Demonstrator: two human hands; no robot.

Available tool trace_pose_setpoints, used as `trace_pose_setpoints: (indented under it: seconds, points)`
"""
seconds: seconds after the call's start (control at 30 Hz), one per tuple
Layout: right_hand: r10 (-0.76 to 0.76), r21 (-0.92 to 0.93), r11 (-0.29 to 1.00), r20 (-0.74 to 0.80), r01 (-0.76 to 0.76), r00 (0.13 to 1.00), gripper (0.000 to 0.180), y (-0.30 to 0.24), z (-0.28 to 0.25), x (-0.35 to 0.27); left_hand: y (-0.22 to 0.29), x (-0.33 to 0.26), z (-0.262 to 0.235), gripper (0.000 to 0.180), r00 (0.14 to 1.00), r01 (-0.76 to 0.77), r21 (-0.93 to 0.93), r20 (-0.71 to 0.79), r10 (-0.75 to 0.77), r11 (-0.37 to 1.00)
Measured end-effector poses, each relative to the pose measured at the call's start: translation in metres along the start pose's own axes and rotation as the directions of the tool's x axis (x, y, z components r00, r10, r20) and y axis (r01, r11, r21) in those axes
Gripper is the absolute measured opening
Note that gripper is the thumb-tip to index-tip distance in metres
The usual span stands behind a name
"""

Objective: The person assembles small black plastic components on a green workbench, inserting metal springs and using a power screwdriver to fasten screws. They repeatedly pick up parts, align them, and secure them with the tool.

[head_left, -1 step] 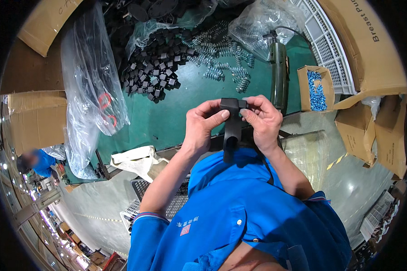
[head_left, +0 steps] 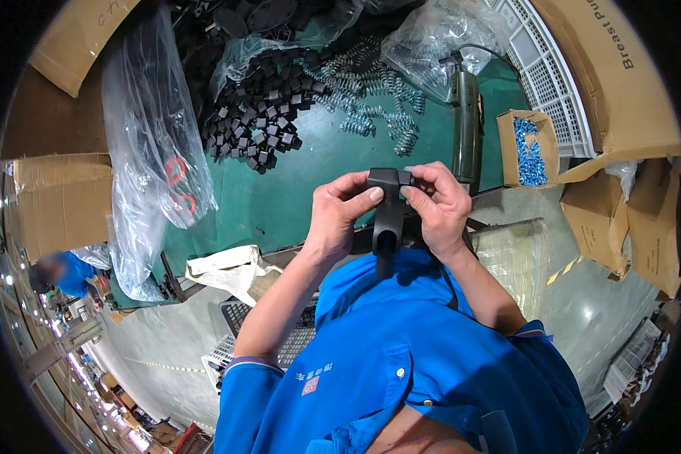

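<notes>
In front of my body, just off the table's near edge, I hold a black plastic T-shaped part [head_left: 387, 214], its hollow stem hanging toward me. My left hand [head_left: 338, 210] is closed on the left side of its head, thumb on top. My right hand [head_left: 440, 208] pinches the right end of the head, where a small black piece [head_left: 405, 178] sticks out between thumb and fingers. Whether that piece is separate from the part I cannot tell. Beyond my hands lie a pile of small black plastic blocks [head_left: 259, 121] and many loose coil springs [head_left: 359, 121].
On the green table [head_left: 318, 178] lie a dark green power screwdriver [head_left: 467, 121] with a cable, and clear plastic bags [head_left: 147, 113]. A small cardboard box [head_left: 507, 151] of blue screws stands at right beside a white crate [head_left: 560, 91]. A person [head_left: 72, 274] works at far left.
The black part has tilted slightly and its stem has come a little lower, toward me. Both hands keep their hold, nearly in place.
</notes>
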State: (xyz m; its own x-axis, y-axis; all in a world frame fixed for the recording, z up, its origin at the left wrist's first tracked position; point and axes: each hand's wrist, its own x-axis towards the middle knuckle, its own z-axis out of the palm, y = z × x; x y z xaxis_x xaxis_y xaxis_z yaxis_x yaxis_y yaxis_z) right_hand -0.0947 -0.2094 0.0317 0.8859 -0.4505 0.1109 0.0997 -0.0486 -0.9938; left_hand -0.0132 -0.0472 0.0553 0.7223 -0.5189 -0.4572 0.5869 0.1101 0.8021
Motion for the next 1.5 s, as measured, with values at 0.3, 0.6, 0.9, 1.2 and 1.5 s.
trace_pose_setpoints:
  seconds: [0.3, 0.6, 0.9, 1.2, 1.5]
  points:
    - [0.331, 0.300, 0.883, 0.145, -0.360, 0.932, 0.023, 0.021, 0.011, -0.013, 0.028, 0.013, -0.011, 0.039, 0.963, -0.269, 0.778, 0.210, 0.168, 0.567]
    - [-0.122, -0.643, 0.744, 0.138, 0.182, 0.983, 0.034, 0.044, 0.010, -0.005, -0.021, 0.016, -0.017, 0.045, 0.813, -0.424, 0.901, 0.337, 0.475, 0.086]
    - [-0.180, -0.646, 0.717, 0.192, 0.262, 0.965, 0.032, 0.057, 0.005, -0.007, -0.013, 0.018, 0.005, 0.042, 0.892, -0.334, 0.935, 0.355, 0.281, -0.119]
    - [0.018, -0.691, 0.720, -0.074, -0.065, 0.997, 0.040, 0.004, -0.054, 0.020, -0.006, 0.024, 0.013, 0.048, 0.901, -0.330, 0.900, 0.390, 0.191, -0.285]
    - [0.285, -0.937, 0.256, -0.162, -0.238, 0.945, 0.093, 0.008, -0.064, 0.099, -0.009, 0.031, 0.013, 0.044, 0.918, -0.317, 0.926, 0.354, 0.177, -0.206]
